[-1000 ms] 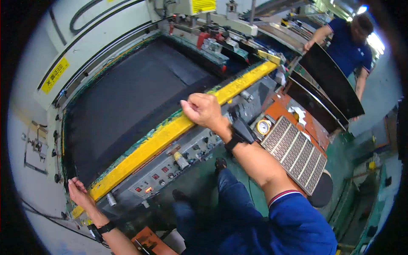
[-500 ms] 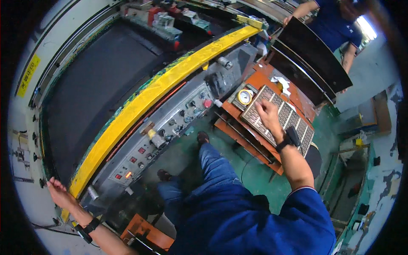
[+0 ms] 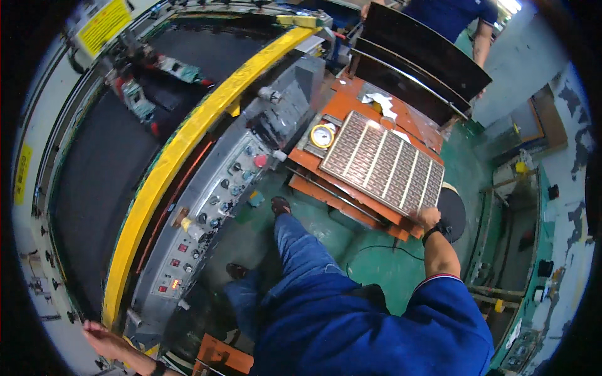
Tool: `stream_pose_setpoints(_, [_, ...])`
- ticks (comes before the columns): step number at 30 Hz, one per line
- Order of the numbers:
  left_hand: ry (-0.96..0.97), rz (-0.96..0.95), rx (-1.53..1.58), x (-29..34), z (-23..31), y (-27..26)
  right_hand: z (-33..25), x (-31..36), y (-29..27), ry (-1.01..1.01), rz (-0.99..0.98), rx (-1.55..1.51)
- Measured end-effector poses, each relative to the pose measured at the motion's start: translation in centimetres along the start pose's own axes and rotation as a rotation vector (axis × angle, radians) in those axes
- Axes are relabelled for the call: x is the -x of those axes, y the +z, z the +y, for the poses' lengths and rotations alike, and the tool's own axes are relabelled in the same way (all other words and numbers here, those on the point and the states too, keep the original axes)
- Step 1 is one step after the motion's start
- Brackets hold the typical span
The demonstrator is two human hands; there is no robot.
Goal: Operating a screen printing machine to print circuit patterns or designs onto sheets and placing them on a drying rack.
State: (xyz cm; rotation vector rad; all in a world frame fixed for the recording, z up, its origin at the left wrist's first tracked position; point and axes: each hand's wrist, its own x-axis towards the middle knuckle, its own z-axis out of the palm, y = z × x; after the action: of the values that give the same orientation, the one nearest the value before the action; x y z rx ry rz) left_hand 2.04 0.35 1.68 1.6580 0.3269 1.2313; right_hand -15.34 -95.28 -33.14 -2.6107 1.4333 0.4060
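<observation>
Where the patterned panel [image 3: 382, 164] lies on the orange table [image 3: 343, 94], just ahead and to the left of the right hand [image 3: 429, 217], I see brown blocks of small repeated print divided by pale strips. That hand is at the panel's near right corner, fingers curled; whether they grip the edge I can't tell from where I stand. The two hands are well apart. Far off to the other side, the left hand [image 3: 105, 341] holds nothing, its fingers loosely stretched near the lower end of the yellow bar [image 3: 188, 128]. Between the hands runs a grey control box [image 3: 207, 216] with knobs and buttons. Just right of the right hand sits a round black seat [image 3: 451, 216]. Beyond the panel from that hand lie a yellow-rimmed roll [image 3: 322, 136] and crumpled white paper [image 3: 380, 105]. Farther ahead, a co-worker [image 3: 442, 17] in blue holds a dark board [image 3: 420, 53].
</observation>
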Motion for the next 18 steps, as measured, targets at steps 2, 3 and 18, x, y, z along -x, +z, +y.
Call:
stream_pose_setpoints(2, [-0.12,-0.133,-0.008,3.1,0.7,0.8,3.2,0.7,2.1,-0.114,-0.024,0.16])
stream_pose_setpoints(3, [-0.163,-0.215,-0.009,4.9,1.0,1.3,4.2,0.5,3.3,-0.109,0.002,0.175])
stream_pose_setpoints(18, [-0.309,-0.746,-0.075,16.7,1.6,8.7,9.4,-1.8,8.8,0.111,0.126,-0.1])
